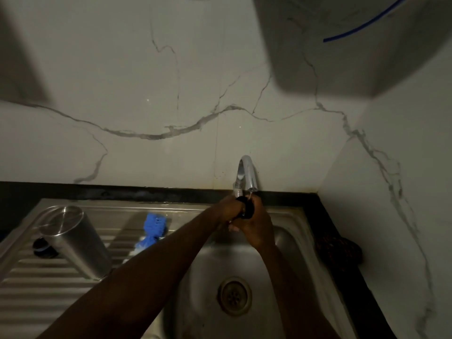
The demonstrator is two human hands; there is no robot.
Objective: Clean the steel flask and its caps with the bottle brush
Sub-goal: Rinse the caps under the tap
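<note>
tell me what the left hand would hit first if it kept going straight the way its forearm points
Probably the chrome tap: the left hand, shut on the black cap, points up toward its spout, with the marble wall behind. Depth is unclear from this one view.

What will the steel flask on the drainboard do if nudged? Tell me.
The steel flask stands upside down, tall and narrow, on the ridged drainboard, so it may tip easily. Its smooth round wall would likely roll, and is probably slippery if wet.

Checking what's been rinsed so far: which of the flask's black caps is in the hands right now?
The black cap held by both hands under the tap, over the sink basin. The other black cap lies untouched on the drainboard, beside the steel flask.
</note>
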